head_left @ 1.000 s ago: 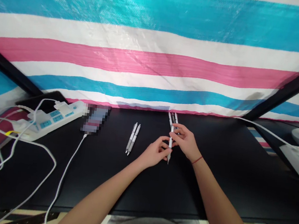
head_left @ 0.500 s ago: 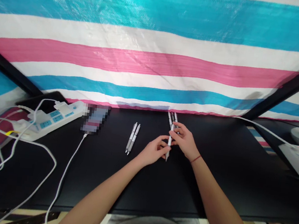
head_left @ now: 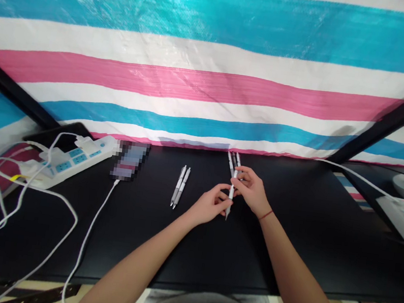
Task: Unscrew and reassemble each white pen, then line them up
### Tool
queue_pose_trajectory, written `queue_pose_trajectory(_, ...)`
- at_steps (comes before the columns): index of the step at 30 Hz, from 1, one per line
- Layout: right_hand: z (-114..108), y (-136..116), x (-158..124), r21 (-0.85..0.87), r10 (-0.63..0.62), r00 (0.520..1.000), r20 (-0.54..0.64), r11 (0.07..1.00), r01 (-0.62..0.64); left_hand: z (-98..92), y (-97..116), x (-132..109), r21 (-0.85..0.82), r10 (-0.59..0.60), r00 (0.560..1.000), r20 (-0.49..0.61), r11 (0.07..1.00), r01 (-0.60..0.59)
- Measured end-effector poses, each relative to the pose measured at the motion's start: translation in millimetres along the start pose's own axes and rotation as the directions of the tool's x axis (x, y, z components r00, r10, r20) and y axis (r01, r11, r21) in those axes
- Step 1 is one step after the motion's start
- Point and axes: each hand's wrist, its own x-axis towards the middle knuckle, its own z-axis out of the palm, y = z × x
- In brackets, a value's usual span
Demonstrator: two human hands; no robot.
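Observation:
A white pen point(head_left: 231, 195) is held between both hands over the black table point(head_left: 189, 249), its tip pointing toward me. My left hand point(head_left: 209, 206) pinches its lower half with closed fingers. My right hand point(head_left: 252, 190) grips its upper half, a red string round the wrist. Just beyond the hands, several more pens point(head_left: 233, 159) lie side by side near the striped tarp. Two white pens point(head_left: 179, 192) lie together on the table to the left of my left hand.
A phone point(head_left: 130, 160) on a white cable lies at the back left beside a white power strip point(head_left: 69, 159) with tangled cords. Another power strip point(head_left: 403, 218) sits at the right. A striped tarp point(head_left: 213, 63) closes the back.
Both hands stay in place on the pen; it has shifted only slightly between the fingers. Nothing else moved.

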Motion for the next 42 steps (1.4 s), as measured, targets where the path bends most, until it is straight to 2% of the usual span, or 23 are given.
queue_pose_trajectory(5,0.2,1.0,-0.1,-0.016,0.001,1.000,-0.006,1.000,-0.002,0.4,3.9,-0.7,-0.019,-0.021,1.000,-0.018,1.000,0.021)
queue_pose_trajectory(11,0.1,2.6,0.6,-0.027,-0.057,0.998,-0.032,0.998,0.056,0.1,4.2,-0.3,-0.005,-0.014,1.000,0.004,1.000,0.014)
queue_pose_trajectory(30,2.0,1.0,-0.3,-0.052,-0.026,1.000,-0.001,0.998,0.026,-0.1,0.4,0.5,-0.029,-0.007,1.000,-0.009,1.000,0.006)
queue_pose_trajectory(33,2.5,2.2,-0.3,-0.042,-0.011,1.000,0.002,0.999,0.011,0.8,1.7,1.9,-0.081,-0.008,0.997,-0.071,0.997,0.002)
queue_pose_trajectory(36,3.9,2.4,-2.5,-0.141,-0.029,0.998,0.051,0.989,0.036,-2.2,5.0,3.3,-0.156,-0.010,0.975,-0.223,0.987,-0.026)
queue_pose_trajectory(39,9.0,1.0,-7.0,-0.381,-0.080,0.975,0.206,0.911,0.156,-7.9,9.5,3.3,-0.244,-0.033,0.929,-0.368,0.968,-0.062)
queue_pose_trajectory(42,15.4,-0.4,-10.3,-0.505,-0.146,0.947,0.285,0.817,0.278,-11.1,13.8,2.2,-0.297,-0.048,0.913,-0.405,0.951,-0.081)
